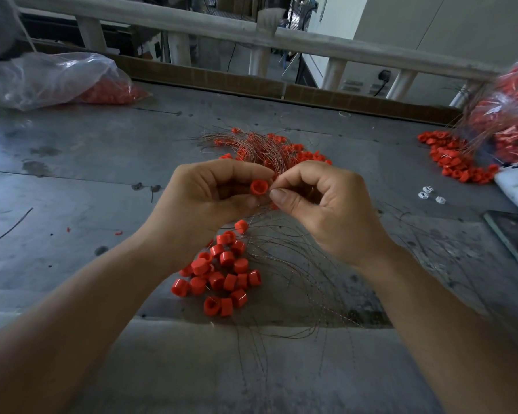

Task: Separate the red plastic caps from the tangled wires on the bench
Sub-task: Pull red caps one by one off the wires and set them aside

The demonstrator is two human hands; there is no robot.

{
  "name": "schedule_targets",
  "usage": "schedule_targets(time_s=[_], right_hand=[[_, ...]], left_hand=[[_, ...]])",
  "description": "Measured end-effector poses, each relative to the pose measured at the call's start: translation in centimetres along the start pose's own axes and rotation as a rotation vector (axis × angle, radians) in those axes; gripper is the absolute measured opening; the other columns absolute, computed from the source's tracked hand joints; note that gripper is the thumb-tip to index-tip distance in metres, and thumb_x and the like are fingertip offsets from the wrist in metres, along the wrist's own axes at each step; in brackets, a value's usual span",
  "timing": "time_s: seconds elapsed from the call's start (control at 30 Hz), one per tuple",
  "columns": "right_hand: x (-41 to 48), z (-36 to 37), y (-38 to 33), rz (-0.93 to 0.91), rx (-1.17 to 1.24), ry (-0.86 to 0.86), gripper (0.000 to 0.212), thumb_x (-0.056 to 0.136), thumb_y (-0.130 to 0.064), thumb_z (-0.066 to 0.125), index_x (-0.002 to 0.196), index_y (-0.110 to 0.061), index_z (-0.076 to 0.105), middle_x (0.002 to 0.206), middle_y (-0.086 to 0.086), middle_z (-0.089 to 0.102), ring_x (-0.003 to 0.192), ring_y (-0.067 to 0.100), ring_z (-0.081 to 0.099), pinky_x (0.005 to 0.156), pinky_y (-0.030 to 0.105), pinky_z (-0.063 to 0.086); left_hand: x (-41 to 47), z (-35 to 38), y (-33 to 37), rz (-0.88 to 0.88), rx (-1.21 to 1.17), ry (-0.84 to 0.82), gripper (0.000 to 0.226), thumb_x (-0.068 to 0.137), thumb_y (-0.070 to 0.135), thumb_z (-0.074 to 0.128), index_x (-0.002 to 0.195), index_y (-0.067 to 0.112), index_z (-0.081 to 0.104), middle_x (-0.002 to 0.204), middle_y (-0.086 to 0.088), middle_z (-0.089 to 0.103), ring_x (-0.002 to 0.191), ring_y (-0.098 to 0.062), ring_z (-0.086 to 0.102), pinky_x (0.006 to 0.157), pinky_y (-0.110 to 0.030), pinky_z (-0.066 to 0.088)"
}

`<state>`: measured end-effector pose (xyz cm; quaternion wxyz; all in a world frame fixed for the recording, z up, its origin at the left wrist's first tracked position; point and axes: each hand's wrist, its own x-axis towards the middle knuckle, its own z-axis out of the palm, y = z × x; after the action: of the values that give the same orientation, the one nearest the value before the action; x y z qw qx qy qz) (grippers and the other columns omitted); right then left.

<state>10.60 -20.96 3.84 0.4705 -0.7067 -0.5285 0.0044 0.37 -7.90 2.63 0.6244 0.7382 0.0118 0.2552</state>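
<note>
Progress looks partial. Loose caps [222, 273] lie in a heap at 6 o'clock from the hands, free of wire, with bare wires [296, 264] fanned out beside them toward 5 o'clock. That much seems done. At 12 o'clock, just past the fingers, a tangle [260, 150] holds many caps on its strands, so plenty is left.

At the centre of the view the left hand [219, 189] curls round one cap [257, 186], open end toward the camera, held between thumb and fingertips above the bench [72, 174]. The right hand [320, 204] is closed narrow, thumb and forefinger pinched together right at the cap's edge, on what looks like a thin wire [270, 191]. It is too fine to be sure. I judge this cap is mid-separation.

A clear bag [57, 79] with red pieces inside lies at 10 o'clock. A second bag [509, 115], full of caps and wires, sits at 2 o'clock, with a spill [455, 156] of caps below it. This may be more to sort. Small white bits [429, 194] and a white device [515, 183] lie at 3 o'clock, and a stray strand [9, 225] at 9 o'clock.

Strands crossing under both wrists could snag and drag sorted caps back into the wires.
</note>
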Motion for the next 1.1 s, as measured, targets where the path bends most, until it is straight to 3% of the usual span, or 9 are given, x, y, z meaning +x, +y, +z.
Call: schedule_targets(time_s=[0.3, 0.57, 0.77, 1.1], right_hand=[[-0.1, 0.1, -0.1, 0.004, 0.039, 0.013, 0.015, 0.082, -0.014, 0.062, 0.075, -0.027, 0.058, 0.068, -0.017, 0.057, 0.063, -0.002, 0.055, 0.058, 0.008, 0.04], [-0.1, 0.3, -0.2, 0.026, 0.025, 0.007, 0.022, 0.081, -0.01, 0.065, 0.072, -0.028, 0.058, 0.069, -0.011, 0.06, 0.065, 0.011, 0.058, 0.056, 0.013, 0.046], [-0.1, 0.2, -0.2, 0.061, 0.031, 0.022, 0.014, 0.079, -0.009, 0.068, 0.073, -0.021, 0.063, 0.069, -0.009, 0.063, 0.064, 0.012, 0.06, 0.055, 0.016, 0.049], [-0.1, 0.1, -0.1, 0.111, 0.111, 0.038, 0.019, 0.078, -0.009, 0.069, 0.07, -0.022, 0.058, 0.065, -0.006, 0.061, 0.057, 0.003, 0.056, 0.052, 0.012, 0.044]], left_hand=[[-0.1, 0.2, 0.0, 0.006, 0.031, 0.038, 0.028, 0.06, 0.011, 0.062, 0.086, 0.022, 0.066, 0.08, 0.015, 0.071, 0.079, -0.002, 0.067, 0.07, -0.011, 0.05], [-0.2, 0.2, 0.2, 0.021, 0.04, 0.028, 0.03, 0.06, 0.013, 0.062, 0.088, 0.023, 0.065, 0.08, 0.019, 0.071, 0.081, 0.0, 0.066, 0.07, -0.009, 0.049], [-0.1, 0.1, -0.1, -0.01, -0.018, 0.03, 0.03, 0.059, 0.013, 0.065, 0.088, 0.017, 0.065, 0.081, 0.011, 0.072, 0.079, -0.003, 0.068, 0.07, -0.011, 0.05], [0.1, -0.6, -0.8, -0.058, -0.19, -0.043, 0.032, 0.067, 0.006, 0.059, 0.087, 0.026, 0.075, 0.09, 0.002, 0.073, 0.088, -0.015, 0.069, 0.076, -0.02, 0.053]])
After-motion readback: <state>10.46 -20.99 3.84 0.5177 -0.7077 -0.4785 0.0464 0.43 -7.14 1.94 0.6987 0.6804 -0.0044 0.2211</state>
